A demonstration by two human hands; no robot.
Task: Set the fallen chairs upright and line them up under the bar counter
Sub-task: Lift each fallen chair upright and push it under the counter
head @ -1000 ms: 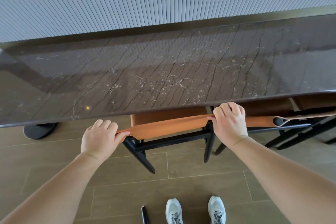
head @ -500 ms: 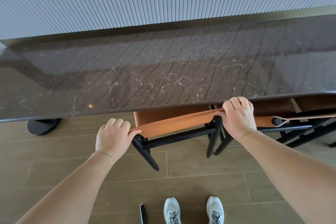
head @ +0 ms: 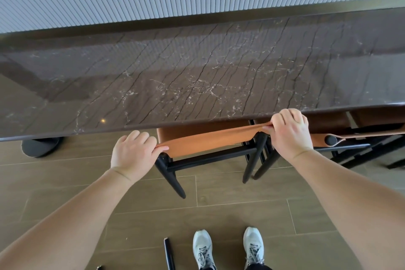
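— Where is the chair (head: pixel 208 140) found?
— Upright, its tan seat tucked under the bar counter (head: pixel 197 76), just beside a second chair (head: pixel 341 136).
— How is it held?
— Its backrest top is gripped at each end, by the left hand (head: pixel 133 153) and the right hand (head: pixel 289 131), fingers curled over.

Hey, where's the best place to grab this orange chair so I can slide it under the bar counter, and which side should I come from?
Grip the orange chair by the top edge of its backrest, one hand near each end, as the left hand and right hand do now. Come from behind, the floor side: the bar counter overhangs its seat, so the back is the only exposed part.
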